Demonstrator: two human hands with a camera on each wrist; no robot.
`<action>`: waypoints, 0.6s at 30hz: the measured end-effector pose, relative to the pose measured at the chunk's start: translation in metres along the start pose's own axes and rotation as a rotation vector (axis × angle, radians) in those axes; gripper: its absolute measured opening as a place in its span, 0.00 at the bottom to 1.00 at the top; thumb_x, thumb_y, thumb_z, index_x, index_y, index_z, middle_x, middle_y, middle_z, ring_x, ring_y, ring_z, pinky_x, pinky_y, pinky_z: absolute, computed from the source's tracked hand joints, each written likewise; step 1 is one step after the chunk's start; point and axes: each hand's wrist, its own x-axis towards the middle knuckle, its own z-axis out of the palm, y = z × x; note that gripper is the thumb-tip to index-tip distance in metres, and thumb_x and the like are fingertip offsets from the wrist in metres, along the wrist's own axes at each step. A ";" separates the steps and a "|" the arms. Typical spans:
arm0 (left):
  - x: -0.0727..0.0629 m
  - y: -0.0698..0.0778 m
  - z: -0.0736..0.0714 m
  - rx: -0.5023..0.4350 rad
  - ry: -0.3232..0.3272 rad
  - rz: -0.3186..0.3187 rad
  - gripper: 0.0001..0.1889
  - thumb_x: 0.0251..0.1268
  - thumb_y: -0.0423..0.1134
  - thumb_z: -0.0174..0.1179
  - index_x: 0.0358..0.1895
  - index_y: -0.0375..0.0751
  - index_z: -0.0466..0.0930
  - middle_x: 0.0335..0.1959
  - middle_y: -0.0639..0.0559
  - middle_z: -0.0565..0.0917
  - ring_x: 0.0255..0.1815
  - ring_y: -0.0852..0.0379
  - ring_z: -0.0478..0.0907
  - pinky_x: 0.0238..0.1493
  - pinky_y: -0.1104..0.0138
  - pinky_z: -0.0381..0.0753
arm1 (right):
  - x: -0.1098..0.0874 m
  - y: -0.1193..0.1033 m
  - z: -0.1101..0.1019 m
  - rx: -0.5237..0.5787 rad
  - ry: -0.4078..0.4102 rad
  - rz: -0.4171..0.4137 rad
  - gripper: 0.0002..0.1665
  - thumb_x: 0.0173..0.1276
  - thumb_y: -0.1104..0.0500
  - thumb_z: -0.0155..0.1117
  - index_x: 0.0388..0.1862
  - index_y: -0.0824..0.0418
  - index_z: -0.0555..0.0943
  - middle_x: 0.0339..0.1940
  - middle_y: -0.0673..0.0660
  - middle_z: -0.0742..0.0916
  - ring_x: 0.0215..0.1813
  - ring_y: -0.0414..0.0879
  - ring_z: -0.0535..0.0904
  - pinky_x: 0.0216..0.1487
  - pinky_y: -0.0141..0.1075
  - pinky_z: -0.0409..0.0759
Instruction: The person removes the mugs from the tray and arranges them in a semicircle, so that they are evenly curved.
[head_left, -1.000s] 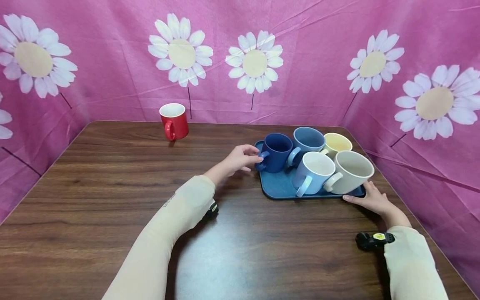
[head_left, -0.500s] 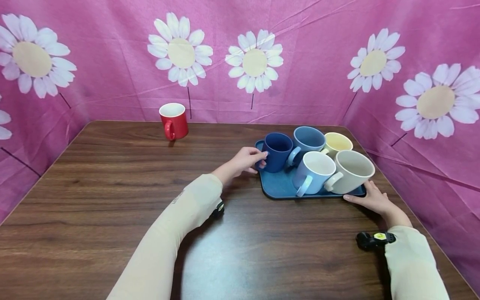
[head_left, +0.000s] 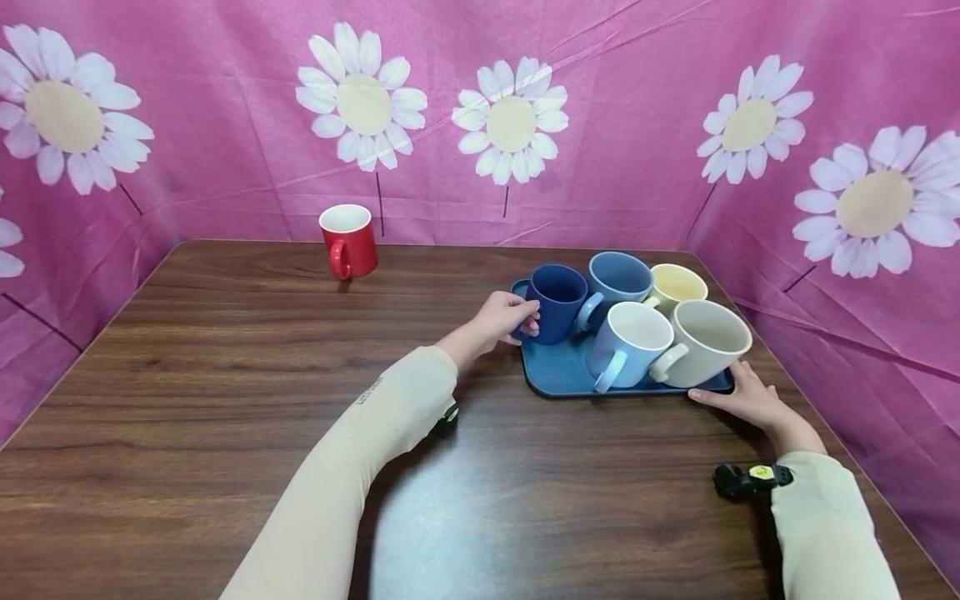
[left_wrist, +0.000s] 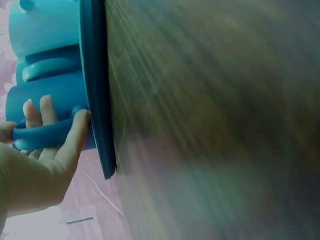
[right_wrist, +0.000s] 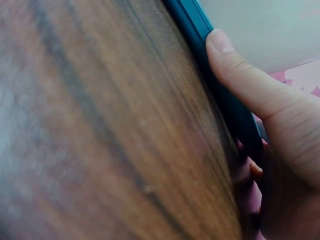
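In the head view my left hand [head_left: 500, 319] is at the handle of a dark blue mug [head_left: 558, 304], which stands upright at the left end of a blue tray [head_left: 558, 373]. The left wrist view has my fingers curled round that mug handle [left_wrist: 42, 136], some of them between it and the mug's wall. My right hand [head_left: 750, 398] grips the tray's near right corner. Its thumb [right_wrist: 240, 75] presses on the tray rim [right_wrist: 192, 22] in the right wrist view, and the other fingers are mostly hidden.
Also on the tray are a medium blue mug [head_left: 617, 279], a pale yellow mug [head_left: 678, 285], a light blue mug [head_left: 630, 350] and a beige mug [head_left: 708, 346]. A red mug [head_left: 352, 250] stands at the wooden table's back edge, before a pink flowered cloth [head_left: 622, 125].
My left hand has moved slightly right, and its fingers have closed in around the dark blue mug's handle. The right hand and the tray have stayed in place.
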 end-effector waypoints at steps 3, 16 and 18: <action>0.000 0.000 0.002 -0.022 0.038 -0.033 0.14 0.61 0.40 0.51 0.30 0.30 0.76 0.15 0.49 0.76 0.25 0.58 0.78 0.38 0.54 0.74 | 0.000 0.001 0.001 -0.003 -0.003 0.003 0.55 0.56 0.43 0.57 0.65 0.67 0.35 0.59 0.80 0.47 0.61 0.70 0.31 0.46 0.69 0.30; -0.007 0.002 0.008 -0.087 0.139 -0.070 0.13 0.60 0.39 0.52 0.31 0.29 0.78 0.17 0.47 0.78 0.28 0.57 0.79 0.40 0.53 0.73 | 0.000 -0.001 0.000 0.006 0.002 0.006 0.56 0.55 0.44 0.57 0.65 0.66 0.34 0.58 0.82 0.46 0.60 0.72 0.32 0.45 0.69 0.30; -0.008 0.003 0.008 -0.101 0.143 -0.065 0.13 0.60 0.39 0.52 0.30 0.29 0.78 0.16 0.48 0.78 0.28 0.57 0.79 0.41 0.53 0.73 | 0.000 -0.001 0.000 0.007 0.000 0.008 0.56 0.56 0.43 0.57 0.65 0.66 0.34 0.59 0.81 0.46 0.60 0.72 0.32 0.45 0.69 0.30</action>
